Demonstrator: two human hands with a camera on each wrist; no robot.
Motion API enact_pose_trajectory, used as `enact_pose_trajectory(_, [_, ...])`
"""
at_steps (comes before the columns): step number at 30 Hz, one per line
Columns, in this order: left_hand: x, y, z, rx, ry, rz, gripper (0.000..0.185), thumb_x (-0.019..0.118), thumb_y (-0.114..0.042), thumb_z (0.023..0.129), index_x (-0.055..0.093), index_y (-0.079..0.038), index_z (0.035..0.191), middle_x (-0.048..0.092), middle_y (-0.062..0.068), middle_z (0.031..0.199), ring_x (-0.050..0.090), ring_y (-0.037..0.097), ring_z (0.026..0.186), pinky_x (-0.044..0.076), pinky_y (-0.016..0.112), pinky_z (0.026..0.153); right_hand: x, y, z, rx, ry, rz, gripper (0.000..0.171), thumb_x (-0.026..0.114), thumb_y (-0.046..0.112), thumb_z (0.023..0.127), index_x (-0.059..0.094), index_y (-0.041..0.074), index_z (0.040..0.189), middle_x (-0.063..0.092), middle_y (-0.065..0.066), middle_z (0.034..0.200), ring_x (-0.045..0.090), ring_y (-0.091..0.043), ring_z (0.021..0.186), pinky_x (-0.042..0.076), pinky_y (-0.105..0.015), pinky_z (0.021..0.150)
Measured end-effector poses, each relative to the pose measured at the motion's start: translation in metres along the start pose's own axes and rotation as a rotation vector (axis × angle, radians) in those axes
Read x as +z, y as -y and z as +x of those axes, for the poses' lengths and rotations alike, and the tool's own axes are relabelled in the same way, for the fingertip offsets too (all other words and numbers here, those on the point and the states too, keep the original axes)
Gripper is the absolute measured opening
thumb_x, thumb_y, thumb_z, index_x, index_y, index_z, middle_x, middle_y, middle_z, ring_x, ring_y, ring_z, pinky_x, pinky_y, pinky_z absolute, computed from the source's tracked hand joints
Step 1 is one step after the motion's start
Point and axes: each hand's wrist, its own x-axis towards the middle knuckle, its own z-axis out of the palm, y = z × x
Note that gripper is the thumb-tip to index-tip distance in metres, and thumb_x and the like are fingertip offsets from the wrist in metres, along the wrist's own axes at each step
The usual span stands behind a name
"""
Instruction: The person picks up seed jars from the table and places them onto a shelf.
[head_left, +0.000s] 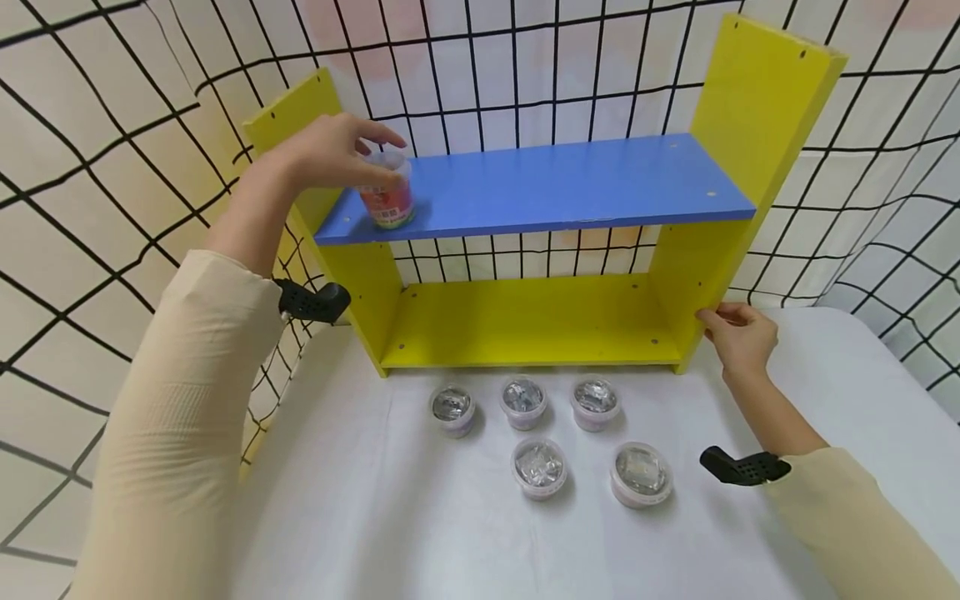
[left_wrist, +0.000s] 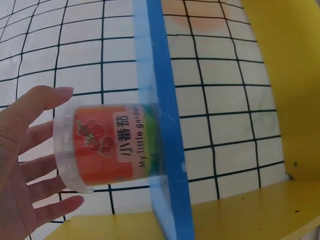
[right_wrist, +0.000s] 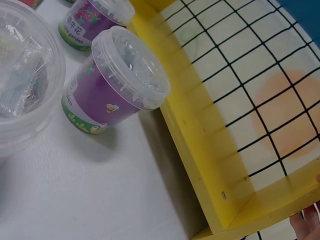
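A red tub with a clear lid (head_left: 387, 200) stands at the left end of the blue upper shelf (head_left: 555, 179). My left hand (head_left: 337, 154) holds the tub around its lid, thumb in front and fingers over the top. In the left wrist view the red tub (left_wrist: 110, 145) sits against the blue shelf edge (left_wrist: 167, 135), and my left hand's fingers (left_wrist: 30, 165) spread around the lid. My right hand (head_left: 738, 329) rests against the lower front edge of the yellow right side panel (head_left: 693, 275). One right fingertip (right_wrist: 306, 225) shows beside the yellow frame (right_wrist: 200, 145).
Several lidded tubs (head_left: 539, 467) stand in two rows on the white table (head_left: 375, 517) before the shelf unit. A purple tub (right_wrist: 117, 75) stands close to the frame. The yellow bottom shelf (head_left: 525, 321) holds nothing. Black wire mesh (head_left: 90, 167) surrounds the table.
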Motion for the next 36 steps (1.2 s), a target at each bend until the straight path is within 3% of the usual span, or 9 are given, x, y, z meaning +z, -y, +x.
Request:
enact_pose_trajectory(4, [-0.003, -0.003, -0.003, 0.031, -0.047, 0.003, 0.067, 0.059, -0.05, 0.083, 0.04, -0.021, 0.14, 0.034, 0.013, 0.145, 0.031, 0.034, 0.131, 0.032, 0.055, 0.101, 0.0, 0.0, 0.001, 0.002, 0.002, 0.006, 0.018, 0.073, 0.003, 0.073, 0.062, 0.015, 0.067, 0.055, 0.005, 0.073, 0.056, -0.001, 0.055, 0.048, -0.012, 0.05])
enact_pose_trajectory(9, [-0.003, -0.012, -0.007, 0.086, -0.072, 0.053, 0.062, 0.059, -0.048, 0.084, 0.045, -0.02, 0.137, 0.041, 0.009, 0.141, 0.035, 0.031, 0.128, 0.037, 0.051, 0.099, -0.001, 0.0, 0.001, 0.003, 0.006, 0.02, 0.017, 0.074, 0.003, 0.072, 0.062, 0.014, 0.067, 0.055, 0.005, 0.073, 0.056, -0.002, 0.053, 0.048, -0.012, 0.049])
enact_pose_trajectory(16, [0.005, -0.044, -0.016, 0.195, -0.079, 0.157, 0.058, 0.062, -0.046, 0.083, 0.05, -0.02, 0.134, 0.047, 0.007, 0.137, 0.04, 0.027, 0.125, 0.043, 0.045, 0.095, -0.001, 0.002, 0.0, 0.002, 0.013, 0.011, 0.017, 0.073, 0.004, 0.073, 0.061, 0.014, 0.067, 0.055, 0.005, 0.075, 0.057, -0.002, 0.053, 0.048, -0.012, 0.049])
enact_pose_trajectory(24, [0.039, -0.075, -0.03, 0.395, 0.02, 0.214, 0.046, 0.064, -0.041, 0.083, 0.06, -0.016, 0.121, 0.06, 0.003, 0.117, 0.052, 0.021, 0.108, 0.045, 0.036, 0.089, -0.001, 0.002, -0.002, 0.002, 0.018, 0.007, 0.016, 0.073, 0.005, 0.073, 0.062, 0.015, 0.068, 0.054, 0.004, 0.077, 0.057, -0.002, 0.054, 0.049, -0.013, 0.05])
enact_pose_trajectory(31, [0.06, -0.084, -0.035, 0.453, -0.007, 0.212, 0.044, 0.065, -0.041, 0.081, 0.061, -0.016, 0.118, 0.063, 0.004, 0.111, 0.056, 0.018, 0.092, 0.047, 0.03, 0.08, -0.002, 0.002, -0.001, 0.029, 0.026, 0.005, 0.015, 0.073, 0.006, 0.074, 0.062, 0.015, 0.07, 0.053, 0.002, 0.08, 0.057, -0.003, 0.056, 0.049, -0.013, 0.052])
enact_pose_trajectory(36, [0.075, -0.085, -0.04, 0.448, -0.017, 0.2, 0.044, 0.065, -0.045, 0.081, 0.061, -0.019, 0.117, 0.063, 0.001, 0.11, 0.056, 0.015, 0.088, 0.048, 0.028, 0.075, 0.0, 0.001, 0.0, 0.031, 0.012, 0.012, 0.016, 0.073, 0.005, 0.074, 0.062, 0.015, 0.069, 0.053, 0.003, 0.079, 0.057, -0.003, 0.056, 0.049, -0.013, 0.051])
